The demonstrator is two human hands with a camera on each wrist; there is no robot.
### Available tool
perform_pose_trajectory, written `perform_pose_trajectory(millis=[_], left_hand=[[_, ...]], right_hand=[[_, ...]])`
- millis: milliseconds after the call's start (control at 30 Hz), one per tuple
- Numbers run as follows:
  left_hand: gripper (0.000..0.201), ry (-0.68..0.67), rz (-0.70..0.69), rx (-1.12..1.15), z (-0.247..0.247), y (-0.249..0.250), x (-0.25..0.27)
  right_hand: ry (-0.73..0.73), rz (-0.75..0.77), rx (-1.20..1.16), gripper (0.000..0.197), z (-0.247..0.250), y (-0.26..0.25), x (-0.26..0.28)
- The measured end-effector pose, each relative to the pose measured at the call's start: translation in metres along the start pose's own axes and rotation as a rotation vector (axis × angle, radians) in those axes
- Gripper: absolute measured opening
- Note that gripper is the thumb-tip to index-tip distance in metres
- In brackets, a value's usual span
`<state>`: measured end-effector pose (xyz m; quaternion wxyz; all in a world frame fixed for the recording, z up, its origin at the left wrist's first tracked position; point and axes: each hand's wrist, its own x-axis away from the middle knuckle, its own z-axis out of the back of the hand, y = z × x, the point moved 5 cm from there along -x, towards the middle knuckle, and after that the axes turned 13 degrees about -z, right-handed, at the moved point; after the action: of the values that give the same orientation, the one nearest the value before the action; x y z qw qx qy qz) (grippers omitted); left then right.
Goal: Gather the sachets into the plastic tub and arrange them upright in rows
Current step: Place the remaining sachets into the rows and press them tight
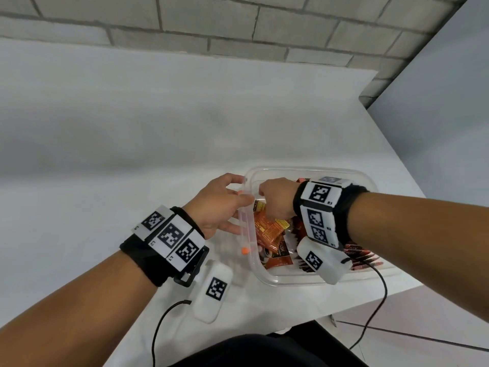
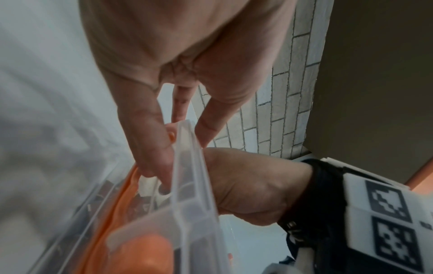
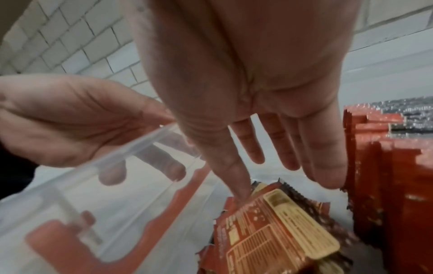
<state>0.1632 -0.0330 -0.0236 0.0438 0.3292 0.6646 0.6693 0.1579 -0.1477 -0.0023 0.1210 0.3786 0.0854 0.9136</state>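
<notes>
Glossy crinkled sachets [image 1: 272,231] fill clear tub [image 1: 304,171].

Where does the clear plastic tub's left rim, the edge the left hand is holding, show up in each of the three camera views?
Head: the rim runs down the picture's middle, beside the left hand.
Left wrist: it rises from bottom centre, between the thumb and the fingers.
Right wrist: a clear bar slanting across the left half.
Shared landmark: the left hand gripping that rim, visible in all three.
</notes>
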Motion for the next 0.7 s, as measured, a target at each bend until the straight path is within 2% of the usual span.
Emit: perform_pose_trajectory(millis=[133,200,300,433,500,700], left_hand=[[0.041,0.022,-0.014,-0.001,-0.001,-0.001,-0.001],[0.038,0.034,-0.026,0.001,-0.002,-0.002,0.0],[0.038,0.048,-0.036,0.007,-0.002,-0.002,-0.002],[0.038,0.061,-0.034,-0.003,-0.002,-0.001,-0.001],[0.037,0.068,-0.039,-0.001,-0.003,-0.001,-0.001],[0.036,0.079,-0.046,0.012,-0.003,-0.001,0.001]], right_hand=[[-0.077,0.034,0.134,0.03,-0.007,-0.006,0.0],[-0.081,0.035,0.191,0.015,-0.013,-0.008,-0.001],[-0.1,0.034,0.278,0.035,-0.025,-0.011,0.001],[-0.162,0.115,0.311,0.024,-0.035,-0.018,0.006],[-0.182,0.165,0.313,0.041,-0.038,-0.02,0.009],[-0.143,0.205,0.36,0.048,-0.04,-0.026,0.01]])
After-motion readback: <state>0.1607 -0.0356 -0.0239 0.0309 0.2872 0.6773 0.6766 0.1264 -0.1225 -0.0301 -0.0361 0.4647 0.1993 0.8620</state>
